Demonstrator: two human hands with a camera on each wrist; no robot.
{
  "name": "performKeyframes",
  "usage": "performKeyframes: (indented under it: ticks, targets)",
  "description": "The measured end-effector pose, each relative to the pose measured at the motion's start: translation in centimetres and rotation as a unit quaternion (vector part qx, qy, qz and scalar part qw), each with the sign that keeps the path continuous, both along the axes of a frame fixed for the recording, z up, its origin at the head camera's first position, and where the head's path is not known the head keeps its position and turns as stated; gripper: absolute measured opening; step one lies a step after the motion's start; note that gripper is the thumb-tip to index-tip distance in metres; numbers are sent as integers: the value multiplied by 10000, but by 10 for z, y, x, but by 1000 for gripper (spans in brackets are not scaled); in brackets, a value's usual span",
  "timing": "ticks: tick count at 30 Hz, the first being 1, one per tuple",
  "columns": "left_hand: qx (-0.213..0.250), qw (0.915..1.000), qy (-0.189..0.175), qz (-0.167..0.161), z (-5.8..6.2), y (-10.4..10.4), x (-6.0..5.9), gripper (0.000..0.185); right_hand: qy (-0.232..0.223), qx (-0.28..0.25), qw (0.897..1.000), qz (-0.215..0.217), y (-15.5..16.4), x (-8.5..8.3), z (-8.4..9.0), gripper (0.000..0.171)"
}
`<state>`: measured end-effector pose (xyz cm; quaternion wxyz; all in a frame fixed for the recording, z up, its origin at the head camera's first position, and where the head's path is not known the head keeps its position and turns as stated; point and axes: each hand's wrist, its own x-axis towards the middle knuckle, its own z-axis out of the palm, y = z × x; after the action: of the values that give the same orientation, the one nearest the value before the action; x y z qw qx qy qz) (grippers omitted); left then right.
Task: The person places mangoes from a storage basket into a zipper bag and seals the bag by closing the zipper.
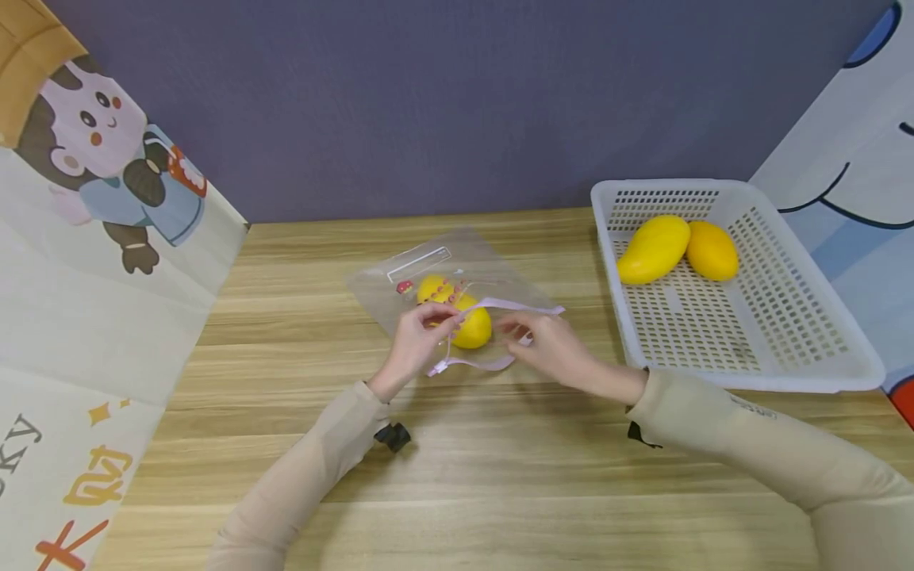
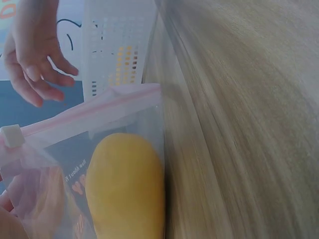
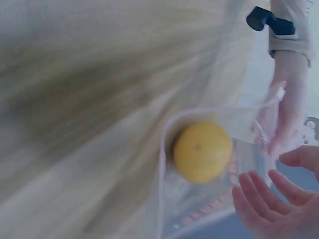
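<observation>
A clear zip bag [image 1: 421, 274] with a pink zip strip lies on the wooden table [image 1: 500, 476], and a yellow mango [image 1: 473, 327] sits inside it. My left hand [image 1: 444, 317] pinches the bag's open edge near the white slider [image 2: 11, 136]. The left wrist view shows the mango [image 2: 124, 184] close up behind the pink strip [image 2: 99, 112]. My right hand [image 1: 512, 325] hovers at the other end of the strip with its fingers loose. In the right wrist view those fingers [image 3: 259, 199] are spread beside the bag mouth, and the mango [image 3: 203, 152] shows inside.
A white perforated basket [image 1: 757, 379] stands at the right and holds two more yellow mangoes [image 1: 653, 248] [image 1: 712, 251]. Printed cartoon panels stand at the table's left [image 1: 107, 238] and right sides. A purple wall closes off the back.
</observation>
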<state>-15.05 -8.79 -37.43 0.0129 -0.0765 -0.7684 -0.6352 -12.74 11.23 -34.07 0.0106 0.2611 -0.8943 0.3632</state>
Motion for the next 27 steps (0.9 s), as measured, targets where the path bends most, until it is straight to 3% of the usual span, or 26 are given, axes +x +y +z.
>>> performKeyframes:
  ticks: [9, 21, 27]
  targets:
    - [56, 9999, 61, -60, 1, -2, 0, 14, -438, 638, 9970, 98, 21, -4, 34, 22]
    - [-72, 9999, 36, -134, -1, -4, -1, 15, -217, 1192, 9924, -194, 61, -26, 68, 25]
    - [-190, 9997, 66, -129, -1, -5, 0, 15, -197, 1426, 9887, -412, 82, -44, 75, 23]
